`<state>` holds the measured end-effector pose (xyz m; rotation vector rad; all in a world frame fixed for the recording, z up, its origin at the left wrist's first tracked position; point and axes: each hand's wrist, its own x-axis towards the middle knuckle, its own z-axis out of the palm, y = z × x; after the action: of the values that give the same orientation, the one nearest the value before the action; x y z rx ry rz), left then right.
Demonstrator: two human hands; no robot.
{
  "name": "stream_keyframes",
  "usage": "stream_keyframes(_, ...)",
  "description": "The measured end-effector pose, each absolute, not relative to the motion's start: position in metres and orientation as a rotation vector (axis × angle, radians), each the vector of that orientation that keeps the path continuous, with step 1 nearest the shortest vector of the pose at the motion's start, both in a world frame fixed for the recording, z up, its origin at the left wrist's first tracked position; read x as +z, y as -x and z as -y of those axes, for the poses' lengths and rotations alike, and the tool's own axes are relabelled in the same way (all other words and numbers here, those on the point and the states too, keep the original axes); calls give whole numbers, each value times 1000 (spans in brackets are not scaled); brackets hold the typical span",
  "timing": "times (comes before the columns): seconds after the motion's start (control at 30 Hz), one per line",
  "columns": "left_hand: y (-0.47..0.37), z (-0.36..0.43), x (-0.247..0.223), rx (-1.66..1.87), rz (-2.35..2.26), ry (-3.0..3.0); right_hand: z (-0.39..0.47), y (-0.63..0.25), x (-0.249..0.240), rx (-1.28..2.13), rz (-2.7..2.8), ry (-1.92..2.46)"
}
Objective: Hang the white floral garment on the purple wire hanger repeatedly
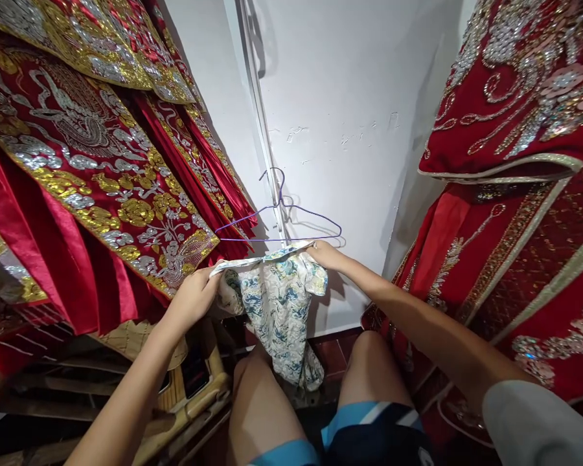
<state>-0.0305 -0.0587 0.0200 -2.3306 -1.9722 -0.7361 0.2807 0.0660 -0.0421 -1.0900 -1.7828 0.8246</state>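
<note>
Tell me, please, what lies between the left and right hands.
In the head view, a white-and-blue patterned cloth garment stretches from the left hand to the right hand.

No text, label, brand, number or sign can be read around me — a small pale mark on my shorts and faint marks on the white wall are illegible.

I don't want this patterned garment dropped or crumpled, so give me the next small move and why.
Probably raise the patterned garment slightly toward the purple hanger: the left hand and right hand hold its top edge spread between them, it appears just below the hanger's bottom bar, and that hanger looks bare.
</note>
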Motion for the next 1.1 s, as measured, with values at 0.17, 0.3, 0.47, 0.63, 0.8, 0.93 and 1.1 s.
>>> stream_keyframes(0.17,23,47,16,-734,2089,2281,-53,-291,-60,784,1738,1163)
stream_keyframes(0.3,22,40,10,-751,2124,2317,-48,-296,-56,663,1678,1090)
stream_keyframes(0.47,23,41,5,-752,2161,2283,-60,-281,-49,737,1700,1099)
stream_keyframes(0.63,32,48,2,-792,2137,2271,-57,-276,-60,766,1739,1140)
stream_keyframes(0.8,41,41,4,-763,2039,2156,-43,-298,-59,599,1683,1234)
stream_keyframes(0.93,38,29,2,-609,2046,2115,-37,-314,-47,491,1644,1283)
stream_keyframes(1.1,29,15,0,-654,2108,2046,-30,-327,-34,401,1586,1316)
